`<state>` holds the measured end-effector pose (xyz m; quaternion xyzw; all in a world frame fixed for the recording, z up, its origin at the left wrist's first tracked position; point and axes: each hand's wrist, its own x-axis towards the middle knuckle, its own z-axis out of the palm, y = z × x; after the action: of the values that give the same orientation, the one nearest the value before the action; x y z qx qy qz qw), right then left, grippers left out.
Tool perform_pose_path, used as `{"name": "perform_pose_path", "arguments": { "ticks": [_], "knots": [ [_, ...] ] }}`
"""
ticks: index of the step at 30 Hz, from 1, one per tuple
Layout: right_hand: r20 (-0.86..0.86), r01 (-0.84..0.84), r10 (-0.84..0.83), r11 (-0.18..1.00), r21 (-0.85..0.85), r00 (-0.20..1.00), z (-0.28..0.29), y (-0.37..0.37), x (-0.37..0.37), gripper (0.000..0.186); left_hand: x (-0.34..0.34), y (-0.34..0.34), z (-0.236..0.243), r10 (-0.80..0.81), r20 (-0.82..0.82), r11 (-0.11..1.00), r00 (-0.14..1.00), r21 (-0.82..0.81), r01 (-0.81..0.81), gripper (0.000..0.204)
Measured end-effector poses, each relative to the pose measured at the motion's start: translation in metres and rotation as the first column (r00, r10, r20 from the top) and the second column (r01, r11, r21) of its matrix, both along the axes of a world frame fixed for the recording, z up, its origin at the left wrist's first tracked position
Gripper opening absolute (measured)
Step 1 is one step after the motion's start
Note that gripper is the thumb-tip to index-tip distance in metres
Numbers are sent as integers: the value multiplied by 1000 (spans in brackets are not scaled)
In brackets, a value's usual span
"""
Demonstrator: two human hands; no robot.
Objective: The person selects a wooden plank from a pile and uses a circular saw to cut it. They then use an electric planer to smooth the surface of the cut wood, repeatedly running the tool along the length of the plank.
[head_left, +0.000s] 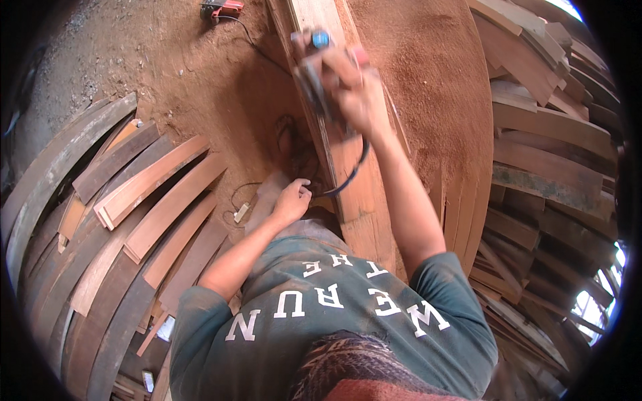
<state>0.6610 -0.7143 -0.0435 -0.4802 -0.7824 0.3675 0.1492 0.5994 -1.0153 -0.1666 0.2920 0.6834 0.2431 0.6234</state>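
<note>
My right hand [358,97] is wrapped round the handle of a power tool [317,83], which looks like an electric planer with a blue knob at its far end. Motion blurs both the tool and the hand. The tool rests on or just over a long wooden beam [358,177] that runs away from my body. A dark cord [353,175] loops back from the tool toward my left side. Near my lap, left of the beam, my left hand [292,202] is bent loosely, its fingers partly apart, with nothing visible in it. The cord passes close to those fingertips.
Curved wooden pieces [160,194] lie stacked at the left, and more pile up [548,157] at the right. Reddish sawdust [428,87] covers the ground around the beam. A red power tool [222,9] with a cable lies at the far left. My foot [285,134] shows in the shade.
</note>
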Motion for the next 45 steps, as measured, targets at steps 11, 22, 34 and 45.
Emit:
{"name": "perform_pose_path", "arguments": {
  "ticks": [11,22,34,45],
  "knots": [
    [127,339,-314,879,-334,941,16,-296,214,23,72,-50,6,-358,224,914,907,-117,389,52],
    [8,185,-185,978,-98,983,-5,-102,60,25,88,-19,-15,-108,111,989,988,-93,118,62],
    [-47,35,-22,956,293,999,-4,120,-134,27,80,10,-2,-120,118,976,986,-170,139,74],
    [-159,57,-77,990,-127,984,35,189,-201,17,27,-22,-44,330,4,938,944,-111,-327,46]
  ]
}}
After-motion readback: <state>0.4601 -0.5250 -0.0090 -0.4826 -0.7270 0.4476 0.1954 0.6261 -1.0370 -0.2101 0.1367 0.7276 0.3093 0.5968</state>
